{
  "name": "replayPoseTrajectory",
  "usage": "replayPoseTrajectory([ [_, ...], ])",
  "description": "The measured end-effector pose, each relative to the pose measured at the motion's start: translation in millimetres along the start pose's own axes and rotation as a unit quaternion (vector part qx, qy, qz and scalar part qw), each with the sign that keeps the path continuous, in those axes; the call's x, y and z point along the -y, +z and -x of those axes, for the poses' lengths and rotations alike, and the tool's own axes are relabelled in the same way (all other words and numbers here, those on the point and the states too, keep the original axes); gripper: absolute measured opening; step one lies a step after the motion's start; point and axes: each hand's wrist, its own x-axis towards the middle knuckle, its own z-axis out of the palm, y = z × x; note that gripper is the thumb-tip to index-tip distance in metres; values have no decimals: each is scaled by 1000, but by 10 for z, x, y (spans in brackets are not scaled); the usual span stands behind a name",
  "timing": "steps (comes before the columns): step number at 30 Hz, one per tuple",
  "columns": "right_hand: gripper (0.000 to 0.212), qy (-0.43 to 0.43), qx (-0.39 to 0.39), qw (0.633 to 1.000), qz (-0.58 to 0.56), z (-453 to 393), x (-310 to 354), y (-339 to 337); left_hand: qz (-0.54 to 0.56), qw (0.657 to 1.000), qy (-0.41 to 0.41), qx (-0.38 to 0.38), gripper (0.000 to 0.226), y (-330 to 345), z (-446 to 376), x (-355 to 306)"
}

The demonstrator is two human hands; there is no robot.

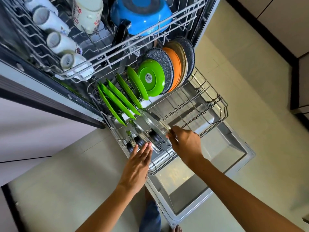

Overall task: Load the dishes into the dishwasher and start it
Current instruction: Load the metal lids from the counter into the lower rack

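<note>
right hand (185,144) pinches glass lid (154,124) rim, slotting it upright | left hand (139,162), 7 o'clock of lid, fingers straight together, steadies neighbouring lid (140,131) | lower rack (217,113)

glass lid (154,126) upright in lower rack (217,104)

The pulled-out grey wire lower rack (215,104) holds upright flat green plates (117,102), a round green bowl (151,77), speckled dark and orange plates (177,64), and clear glass lids (153,124).
</note>
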Motion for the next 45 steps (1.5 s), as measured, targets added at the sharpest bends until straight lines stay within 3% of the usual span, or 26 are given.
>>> replayPoseTrajectory([
  [5,15,18,-49,998,-18,-61,-15,-38,1,1000,-2,3,86,-5,6,-10],
  [13,20,22,35,999,2,-173,42,31,1,1000,-7,1,85,10,-1,-17],
  [33,14,29,-63,997,-27,3,-91,41,17,1000,-14,-15,85,5,11,-29],
  [41,16,63,-28,998,-12,-84,-105,211,10,1000,-13,-14,85,3,-4,-28],
  [45,22,83,33,996,8,-148,-146,168,9,1000,-16,-8,86,22,1,-37],
])
